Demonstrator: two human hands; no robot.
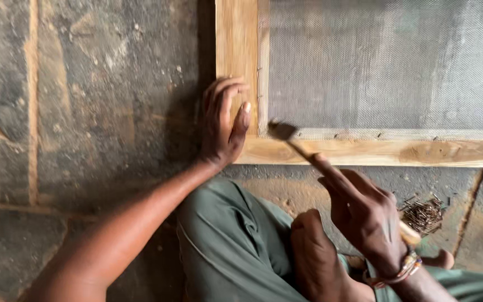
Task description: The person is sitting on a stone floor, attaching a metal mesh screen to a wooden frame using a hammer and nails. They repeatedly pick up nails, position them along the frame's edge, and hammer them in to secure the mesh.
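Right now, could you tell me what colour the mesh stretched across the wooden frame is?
The mesh is pale silvery grey, finely woven; it shows best in the head view.

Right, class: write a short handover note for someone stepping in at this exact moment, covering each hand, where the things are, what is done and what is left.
Left hand: flat on the corner of the wooden frame, holding nothing, steadying it on the stone floor.
Right hand: gripping a hammer, whose head is over the frame's corner, by the mesh edge.
Wire mesh: lies inside the frame. Small nails show along its left and bottom edges.
Loose nails: a pile on the floor beside the right hand.
Done: those edges look tacked.
Left: probably the corner; the other sides are out of view.
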